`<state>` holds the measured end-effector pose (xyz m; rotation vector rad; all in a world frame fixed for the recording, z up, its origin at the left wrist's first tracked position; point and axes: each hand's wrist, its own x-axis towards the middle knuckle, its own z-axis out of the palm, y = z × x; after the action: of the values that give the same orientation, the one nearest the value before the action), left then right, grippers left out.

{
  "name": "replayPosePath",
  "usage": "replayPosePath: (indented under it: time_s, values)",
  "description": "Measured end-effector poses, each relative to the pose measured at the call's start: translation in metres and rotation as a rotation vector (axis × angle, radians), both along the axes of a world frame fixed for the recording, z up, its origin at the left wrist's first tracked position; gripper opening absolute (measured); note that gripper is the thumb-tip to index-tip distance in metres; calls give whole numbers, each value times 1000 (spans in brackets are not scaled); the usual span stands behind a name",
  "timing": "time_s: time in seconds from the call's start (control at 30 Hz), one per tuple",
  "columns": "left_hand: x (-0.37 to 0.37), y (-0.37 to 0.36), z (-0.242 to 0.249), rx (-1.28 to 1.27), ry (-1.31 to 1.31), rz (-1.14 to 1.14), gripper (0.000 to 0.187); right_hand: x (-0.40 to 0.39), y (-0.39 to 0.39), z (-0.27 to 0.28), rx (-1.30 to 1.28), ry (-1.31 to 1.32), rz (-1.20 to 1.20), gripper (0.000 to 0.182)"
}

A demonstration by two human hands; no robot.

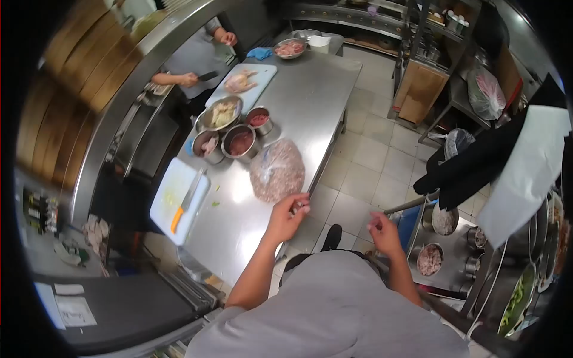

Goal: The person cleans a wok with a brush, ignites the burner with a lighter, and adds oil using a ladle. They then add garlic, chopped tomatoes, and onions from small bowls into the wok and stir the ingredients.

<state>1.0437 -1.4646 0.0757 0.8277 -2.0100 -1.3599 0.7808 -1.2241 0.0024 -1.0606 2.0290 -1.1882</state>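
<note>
The left hand (285,217) is at the near end of a clear bag of ground meat (277,174) on the steel table (230,230), fingers bent, thumb apart; I can't tell if they touch. The right hand (385,234) hangs over the floor (352,209), fingers loosely curled. An orange-handled knife (178,218) lies on the board (170,194) to the left.

Knife (189,200) on cutting board (169,185)

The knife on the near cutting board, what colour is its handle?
The handle is orange, seen best in the head view.
</note>
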Motion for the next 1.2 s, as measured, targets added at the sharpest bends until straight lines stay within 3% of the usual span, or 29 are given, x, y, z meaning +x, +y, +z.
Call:
replayPosePath:
  time_s: [0.1,0.27,0.37,0.43,0.47,0.5,0.57,0.6,0.67,0.73,0.8,0.97,1.03,1.1,1.2]
  values:
    - [-2,-51,-30,-28,-94,94,32,-64,-75,16,-39,-47,-67,40]
    - [-22,-132,-17,32,-57,301,25,-139,-176,81,-141,46,54,43]
    - [-73,-180,-22,51,-102,397,24,-199,-223,72,-29,65,89,44]
    - [-125,-211,-42,50,119,344,26,-256,-245,21,40,6,23,43]
    - [-155,-229,-54,78,96,291,27,-288,-252,-9,99,-52,-42,43]
    - [-193,-243,-53,110,62,225,26,-315,-252,-37,102,-57,-64,43]
    - [-277,-266,-48,79,43,56,26,-369,-244,-77,378,-268,-288,40]
    - [-318,-277,-38,16,24,-72,27,-391,-242,-79,360,-266,-330,40]
    - [-399,-289,-9,-20,27,-310,26,-429,-218,-83,297,-763,-607,35]
    - [-465,-299,15,-14,-11,-475,27,-460,-182,-101,181,-870,-832,34]
    - [-524,-310,30,-212,-10,-725,29,-490,-150,-122,60,-961,-1135,32]
    - [-649,-321,35,-290,-99,-785,30,-539,-79,-174,45,-1020,-1294,38]
    - [-688,-311,35,-402,-106,-770,31,-570,-62,-184,-124,-1137,-1341,39]
    - [-716,-296,25,-343,-144,-728,30,-585,-45,-211,-149,-1225,-1421,41]
    - [-754,-277,-1,-199,-185,-740,30,-620,-39,-191,-153,-1217,-1377,31]
